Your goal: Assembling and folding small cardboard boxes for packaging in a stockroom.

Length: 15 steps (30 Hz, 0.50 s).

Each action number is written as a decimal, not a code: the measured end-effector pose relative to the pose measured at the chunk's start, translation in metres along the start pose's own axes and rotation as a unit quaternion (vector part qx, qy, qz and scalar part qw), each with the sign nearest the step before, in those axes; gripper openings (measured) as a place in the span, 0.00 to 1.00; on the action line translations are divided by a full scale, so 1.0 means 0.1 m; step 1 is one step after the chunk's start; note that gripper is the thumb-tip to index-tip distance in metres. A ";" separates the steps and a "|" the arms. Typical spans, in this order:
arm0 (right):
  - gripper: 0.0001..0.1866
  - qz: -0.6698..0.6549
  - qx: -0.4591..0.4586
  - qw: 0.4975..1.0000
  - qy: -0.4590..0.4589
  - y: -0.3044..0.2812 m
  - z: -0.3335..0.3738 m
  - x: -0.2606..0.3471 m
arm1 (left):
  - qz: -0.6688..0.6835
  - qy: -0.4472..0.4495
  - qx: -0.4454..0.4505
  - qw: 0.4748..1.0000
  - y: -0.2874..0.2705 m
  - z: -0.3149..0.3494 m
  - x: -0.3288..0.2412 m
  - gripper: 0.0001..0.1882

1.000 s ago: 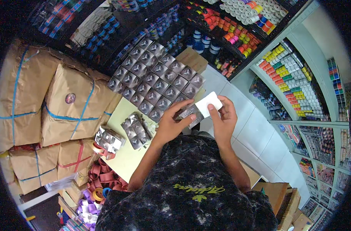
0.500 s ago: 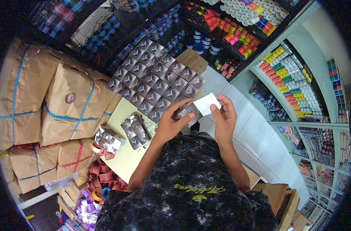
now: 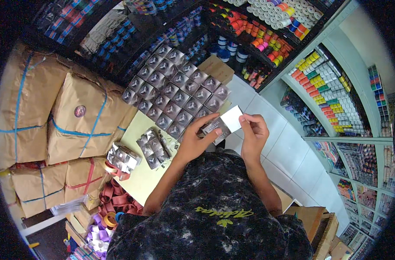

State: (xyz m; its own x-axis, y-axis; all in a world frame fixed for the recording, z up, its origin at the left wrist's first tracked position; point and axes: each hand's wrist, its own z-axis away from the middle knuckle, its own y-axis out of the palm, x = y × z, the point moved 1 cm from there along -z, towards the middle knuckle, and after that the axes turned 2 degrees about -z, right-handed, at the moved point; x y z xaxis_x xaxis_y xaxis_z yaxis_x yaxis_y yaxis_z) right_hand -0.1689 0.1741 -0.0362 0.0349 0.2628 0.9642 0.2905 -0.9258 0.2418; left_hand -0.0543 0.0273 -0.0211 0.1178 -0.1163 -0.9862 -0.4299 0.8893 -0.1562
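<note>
In front of my body, my left hand (image 3: 195,141) grips a small dark printed carton (image 3: 214,128), its thumb lying across the near face. A white flap (image 3: 231,118) sticks out from the carton's right end. The thumb and curled fingers of my right hand (image 3: 254,135) pinch that flap by its right edge. Beyond my left hand, many matching small boxes (image 3: 171,91) stand in close rows on the pale yellow table (image 3: 134,184). Nearer me lie a stack of flattened cartons (image 3: 152,149) and another carton bundle (image 3: 122,157).
A red tape dispenser (image 3: 116,170) sits at the table's left edge. Brown paper parcels (image 3: 78,117) tied with blue and red straps are piled at left. Reddish ribbon rolls (image 3: 115,197) lie below. Shelves of coloured spools (image 3: 325,97) line the right, above white floor tiles (image 3: 271,125).
The white flap has tilted more upright and shows a squarer face. My right hand's fingers have curled in further at its edge. My left hand stays nearly where it was.
</note>
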 end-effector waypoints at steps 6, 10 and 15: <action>0.06 0.009 0.039 0.999 0.022 0.00 0.00 0.08 | -0.014 0.001 -0.005 1.000 -0.06 -0.01 -0.01 0.24; 0.09 -0.077 0.033 0.992 0.096 0.04 -0.02 0.08 | -0.024 -0.003 0.001 1.000 -0.07 -0.01 -0.03 0.25; 0.12 -0.095 0.183 0.964 0.169 -0.03 0.01 0.13 | -0.053 0.006 -0.029 0.998 -0.07 0.00 0.05 0.25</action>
State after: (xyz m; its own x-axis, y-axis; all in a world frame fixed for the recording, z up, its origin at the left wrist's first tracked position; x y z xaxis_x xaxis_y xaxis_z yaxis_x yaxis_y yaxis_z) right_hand -0.1682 0.1808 -0.0243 -0.3476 0.2578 0.9015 0.5812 -0.6953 0.4229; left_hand -0.0510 0.0208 -0.0253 0.1545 -0.2134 -0.9647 -0.4673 0.8445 -0.2616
